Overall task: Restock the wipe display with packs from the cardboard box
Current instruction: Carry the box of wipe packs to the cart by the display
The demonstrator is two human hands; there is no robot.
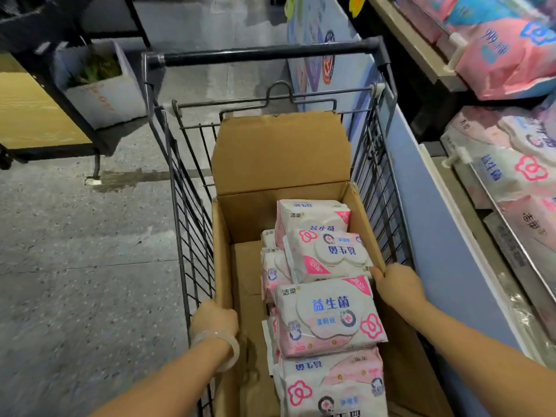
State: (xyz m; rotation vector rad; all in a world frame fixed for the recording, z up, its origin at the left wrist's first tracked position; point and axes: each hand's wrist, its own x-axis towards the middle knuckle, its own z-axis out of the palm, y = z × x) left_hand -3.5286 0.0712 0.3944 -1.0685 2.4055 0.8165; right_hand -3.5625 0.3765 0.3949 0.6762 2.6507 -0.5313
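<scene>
Both hands, left [214,319] and right [395,282], grip the cardboard box [279,152] walls; the wipe packs [326,314] look soft, light (slippery film) — pinch one by its edges.

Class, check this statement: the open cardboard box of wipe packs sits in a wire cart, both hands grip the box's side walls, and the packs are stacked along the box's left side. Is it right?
One detail is wrong. The head view shows the wipe packs stacked along the right side of the cardboard box; its left side is bare. The rest stands: the box sits in the wire cart, with the left hand and right hand gripping its side walls.
</scene>
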